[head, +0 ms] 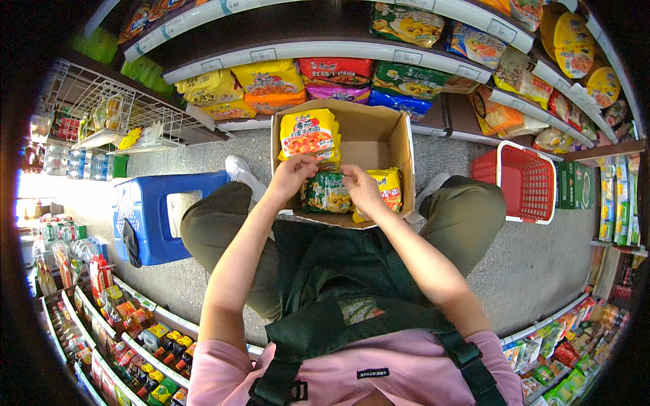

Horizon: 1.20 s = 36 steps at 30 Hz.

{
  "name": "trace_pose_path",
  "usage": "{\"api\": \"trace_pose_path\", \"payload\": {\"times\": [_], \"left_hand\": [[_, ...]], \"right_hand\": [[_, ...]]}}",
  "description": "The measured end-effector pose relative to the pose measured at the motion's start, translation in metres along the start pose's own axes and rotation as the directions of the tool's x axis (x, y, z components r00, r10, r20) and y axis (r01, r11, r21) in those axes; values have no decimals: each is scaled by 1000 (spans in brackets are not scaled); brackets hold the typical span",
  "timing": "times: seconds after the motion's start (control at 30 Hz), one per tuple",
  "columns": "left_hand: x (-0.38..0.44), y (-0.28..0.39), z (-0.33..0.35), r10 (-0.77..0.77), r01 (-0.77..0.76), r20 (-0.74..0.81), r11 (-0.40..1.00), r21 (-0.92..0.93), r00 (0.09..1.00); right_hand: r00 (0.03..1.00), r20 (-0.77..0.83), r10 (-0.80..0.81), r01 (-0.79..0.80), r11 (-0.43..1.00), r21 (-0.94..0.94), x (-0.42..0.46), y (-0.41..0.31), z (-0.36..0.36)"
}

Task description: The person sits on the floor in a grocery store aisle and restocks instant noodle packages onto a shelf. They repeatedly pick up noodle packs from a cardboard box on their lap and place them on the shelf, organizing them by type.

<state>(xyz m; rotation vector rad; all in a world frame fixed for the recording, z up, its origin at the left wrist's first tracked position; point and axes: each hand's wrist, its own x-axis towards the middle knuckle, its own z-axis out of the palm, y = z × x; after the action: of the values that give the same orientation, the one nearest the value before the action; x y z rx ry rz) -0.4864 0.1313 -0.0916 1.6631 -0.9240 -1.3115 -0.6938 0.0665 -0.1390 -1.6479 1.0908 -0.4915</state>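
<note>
An open cardboard box point(373, 122) stands on the floor between my legs. Yellow noodle packs point(309, 133) are stacked in its left part. A green instant noodle pack point(329, 193) lies at the near side, with another yellow noodle pack point(388, 183) to its right. My left hand point(294, 176), fingers curled, is at the near edge of the stack, above the green pack's left corner. My right hand point(363, 189) is bent over the green pack's right edge, partly covering the right-hand yellow pack. Whether either hand grips a pack is unclear.
Shelves ahead hold bagged noodles point(335, 71). A blue plastic stool point(152, 218) with a dark cloth point(131, 243) on it stands at left. At right are a red shopping basket point(523, 182) and a green carton point(575, 185). Bottle shelves point(152, 350) curve behind me.
</note>
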Motion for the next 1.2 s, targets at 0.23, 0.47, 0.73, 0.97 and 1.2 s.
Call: {"api": "trace_pose_path", "payload": {"times": [0.23,0.47,0.73,0.97,1.2], "left_hand": [[-2,-54,-19,-236,223,-149,970,-102,960],[5,-71,-17,-268,248,-143,958,-143,953],[44,-137,14,-322,380,-202,774,506,925],[86,-172,36,-613,625,-183,658,419,768],[99,-213,27,-793,740,-25,556,377,608]], "right_hand": [[867,223,446,-457,889,2,-9,44,49],[809,163,565,-565,823,-49,3,69,61],[794,3,608,-608,794,11,12,95,104],[752,79,654,-654,756,-34,24,128,106],[686,-61,725,-722,669,-178,27,113,109]]}}
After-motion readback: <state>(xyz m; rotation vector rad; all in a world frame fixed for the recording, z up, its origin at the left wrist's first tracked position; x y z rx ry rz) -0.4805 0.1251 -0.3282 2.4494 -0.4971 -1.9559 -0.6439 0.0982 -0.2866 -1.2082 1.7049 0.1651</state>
